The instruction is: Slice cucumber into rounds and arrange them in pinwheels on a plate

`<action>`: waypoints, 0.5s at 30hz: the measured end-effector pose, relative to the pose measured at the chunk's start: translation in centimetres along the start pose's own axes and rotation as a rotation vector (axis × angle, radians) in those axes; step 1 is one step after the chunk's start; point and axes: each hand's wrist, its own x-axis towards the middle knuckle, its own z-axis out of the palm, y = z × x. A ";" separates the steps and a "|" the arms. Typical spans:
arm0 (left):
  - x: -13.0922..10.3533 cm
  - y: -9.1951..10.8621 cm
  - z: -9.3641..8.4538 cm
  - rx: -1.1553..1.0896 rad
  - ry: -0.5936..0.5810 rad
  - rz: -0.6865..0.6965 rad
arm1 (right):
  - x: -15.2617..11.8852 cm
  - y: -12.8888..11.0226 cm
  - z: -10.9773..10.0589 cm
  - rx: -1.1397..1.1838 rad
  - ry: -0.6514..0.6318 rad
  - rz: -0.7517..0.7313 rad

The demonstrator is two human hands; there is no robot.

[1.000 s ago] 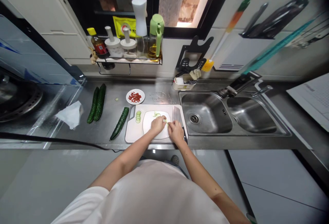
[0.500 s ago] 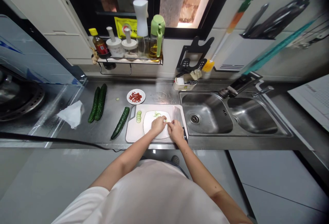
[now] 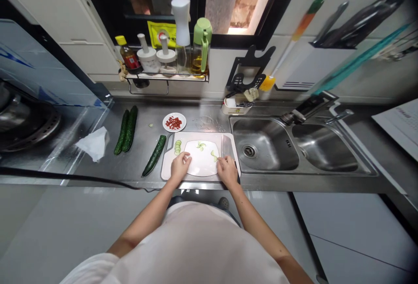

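Observation:
A white plate (image 3: pixel 199 166) lies on a light cutting board (image 3: pixel 166 168) in front of me. Thin cucumber slices (image 3: pixel 200 145) form a small fan near the plate's far rim. My left hand (image 3: pixel 180 167) is over the plate's left edge, thumb and forefinger apart, holding nothing that I can see. At the right rim, my right hand (image 3: pixel 227 171) pinches the edge of a cucumber slice (image 3: pixel 214 156). A row of cucumber rounds (image 3: pixel 177 147) lies on the board left of the plate. The knife (image 3: pixel 226 145) rests on the board's right side, its handle partly hidden by my right hand.
A cut cucumber (image 3: pixel 154 155) lies left of the board, with two whole cucumbers (image 3: pixel 126 129) farther left. Behind the board stands a small dish (image 3: pixel 165 127) of chopped red pieces. A double sink (image 3: pixel 261 168) is at the right, a white cloth (image 3: pixel 94 144) at the left.
My left hand has moved left, away from my right hand, to the plate's left edge. The slices at the plate's right rim now show, spread out beside my right fingertips.

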 end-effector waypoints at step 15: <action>1.9 -3.4 -2.5 0.190 0.141 -0.250 | -0.2 -1.3 -0.3 0.104 0.063 -0.056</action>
